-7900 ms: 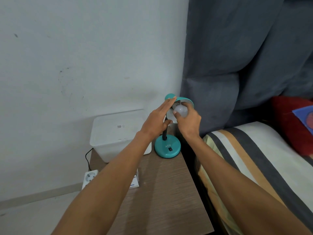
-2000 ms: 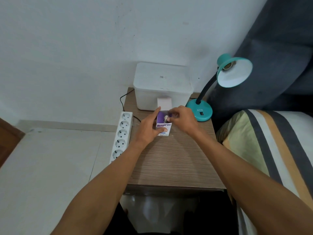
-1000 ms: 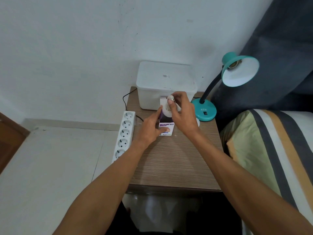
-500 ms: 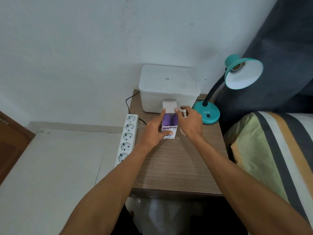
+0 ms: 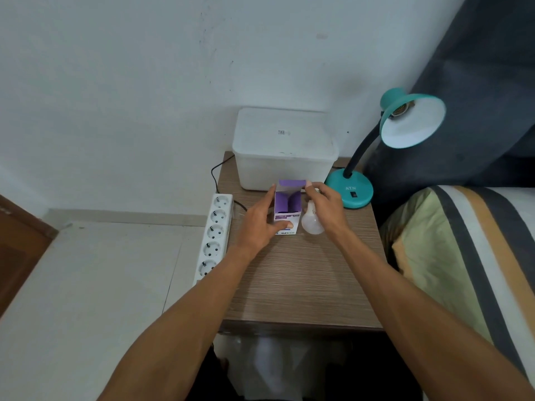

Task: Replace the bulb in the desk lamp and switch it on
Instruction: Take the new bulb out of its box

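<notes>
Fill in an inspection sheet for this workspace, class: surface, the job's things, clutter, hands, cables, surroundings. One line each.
Surface: wooden bedside table, near half bare.
Job's things: teal desk lamp at the back right corner, socket in its shade holds no bulb; white bulb lying on the table; purple bulb box upright, flap open.
Clutter: white lidded plastic bin against the wall.
Hands: left hand grips the box; right hand over the bulb, fingertips at the box flap.
Cables: black cord runs off the table's back left edge; white power strip, visible sockets unused.
Surroundings: white wall, dark curtain, striped bedding.
</notes>
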Demonstrator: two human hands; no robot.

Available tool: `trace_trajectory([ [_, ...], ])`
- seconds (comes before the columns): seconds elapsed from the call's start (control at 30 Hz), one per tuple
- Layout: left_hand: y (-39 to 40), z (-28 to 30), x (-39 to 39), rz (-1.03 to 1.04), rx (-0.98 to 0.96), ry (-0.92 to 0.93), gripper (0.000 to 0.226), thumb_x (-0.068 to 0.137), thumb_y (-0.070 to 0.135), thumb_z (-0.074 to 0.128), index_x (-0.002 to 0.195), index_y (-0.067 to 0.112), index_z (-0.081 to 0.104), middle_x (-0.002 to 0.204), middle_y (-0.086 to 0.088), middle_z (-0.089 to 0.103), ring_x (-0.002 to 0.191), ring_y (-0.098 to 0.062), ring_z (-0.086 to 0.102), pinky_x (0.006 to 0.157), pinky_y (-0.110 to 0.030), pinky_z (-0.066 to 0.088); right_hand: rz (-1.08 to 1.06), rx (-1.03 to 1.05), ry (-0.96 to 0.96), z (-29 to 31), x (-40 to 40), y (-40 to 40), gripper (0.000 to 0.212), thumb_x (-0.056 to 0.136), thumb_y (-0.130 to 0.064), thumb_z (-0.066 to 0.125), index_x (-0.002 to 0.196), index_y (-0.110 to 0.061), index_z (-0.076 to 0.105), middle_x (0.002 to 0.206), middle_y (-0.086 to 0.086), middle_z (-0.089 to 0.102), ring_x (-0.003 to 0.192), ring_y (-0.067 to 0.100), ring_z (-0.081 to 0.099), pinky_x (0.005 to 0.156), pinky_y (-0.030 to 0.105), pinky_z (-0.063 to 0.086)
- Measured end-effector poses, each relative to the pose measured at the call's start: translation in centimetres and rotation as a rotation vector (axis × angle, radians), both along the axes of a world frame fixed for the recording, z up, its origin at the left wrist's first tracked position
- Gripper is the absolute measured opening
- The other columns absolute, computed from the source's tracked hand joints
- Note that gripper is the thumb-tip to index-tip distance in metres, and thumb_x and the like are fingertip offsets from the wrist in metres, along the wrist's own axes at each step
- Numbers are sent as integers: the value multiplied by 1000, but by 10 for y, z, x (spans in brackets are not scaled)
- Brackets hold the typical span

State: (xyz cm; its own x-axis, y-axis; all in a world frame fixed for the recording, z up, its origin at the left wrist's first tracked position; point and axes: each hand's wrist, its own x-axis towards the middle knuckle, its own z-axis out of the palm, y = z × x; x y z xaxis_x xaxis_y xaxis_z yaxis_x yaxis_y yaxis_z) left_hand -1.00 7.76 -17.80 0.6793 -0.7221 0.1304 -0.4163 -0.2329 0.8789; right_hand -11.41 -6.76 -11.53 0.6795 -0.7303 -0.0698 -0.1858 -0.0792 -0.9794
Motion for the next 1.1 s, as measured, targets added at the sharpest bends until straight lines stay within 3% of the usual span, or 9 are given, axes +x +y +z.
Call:
trace_trajectory([
  [0.07, 0, 2, -1, 6, 14, 2, 107, 76, 14, 91, 162, 25, 29, 138, -8, 64, 120, -19, 67, 96, -45, 60, 35, -2, 1, 1, -5, 4, 35, 101, -43, 53, 102, -15, 73, 96, 6, 74, 93, 17, 69, 80, 24, 56],
  [0.17, 1, 6, -4, -4, 15, 17, 104, 78, 14, 89, 162, 22, 28, 142, -11, 61, 123, -20, 65, 98, -44, 60, 89, -51, 11, -5, -10, 8, 15, 93, -38, 68, 102, -27, 70, 100, -1, 72, 95, 18, 71, 82, 34, 60],
  [0.33, 2, 6, -6, 1, 1, 26, 103, 79, 20, 89, 162, 29, 28, 135, -8, 65, 116, -17, 69, 96, -42, 60, 97, -100, 18, -8, -10, 13, 33, 80, -31, 83, 108, -20, 69, 101, -2, 72, 91, 16, 72, 80, 39, 61],
  [0.53, 4, 3, -19, 23, -51, -44, 91, 87, 14, 82, 161, 32, 31, 126, -4, 69, 99, -9, 71, 87, -21, 60, 94, -176, 72, -15, -8, 15, 40, 77, -34, 85, 111, -24, 66, 103, -7, 71, 94, 9, 69, 83, 37, 60],
  [0.73, 1, -3, -23, 46, -97, -18, 83, 89, 10, 80, 157, 33, 40, 134, -8, 65, 108, -13, 70, 91, -30, 61, 76, -191, 92, -17, -6, 16, 45, 79, -35, 83, 117, -24, 61, 108, -5, 69, 96, 10, 68, 82, 33, 60],
  [0.87, -6, -1, -15, 100, -91, -19, 82, 85, 9, 83, 154, 31, 45, 133, -4, 49, 119, -19, 63, 94, -37, 62, -56, -140, 129, -18, -9, 11, 39, 91, -35, 66, 125, -21, 51, 107, -6, 64, 100, 10, 63, 84, 32, 55],
  [1.03, -21, 2, 1, 132, -86, -26, 81, 84, 6, 83, 154, 25, 47, 132, -8, 52, 121, -21, 61, 98, -35, 59, -170, -108, 166, -21, -14, -5, 27, 90, -24, 60, 115, -14, 58, 104, 3, 67, 98, 18, 65, 82, 36, 53],
  [1.1, -27, 3, 5, 144, -80, -69, 80, 84, 5, 83, 153, 23, 48, 131, -8, 55, 119, -20, 61, 100, -35, 58, -186, -118, 151, -19, -15, -10, 27, 90, -20, 65, 115, -12, 61, 102, -1, 68, 98, 16, 66, 82, 29, 53],
])
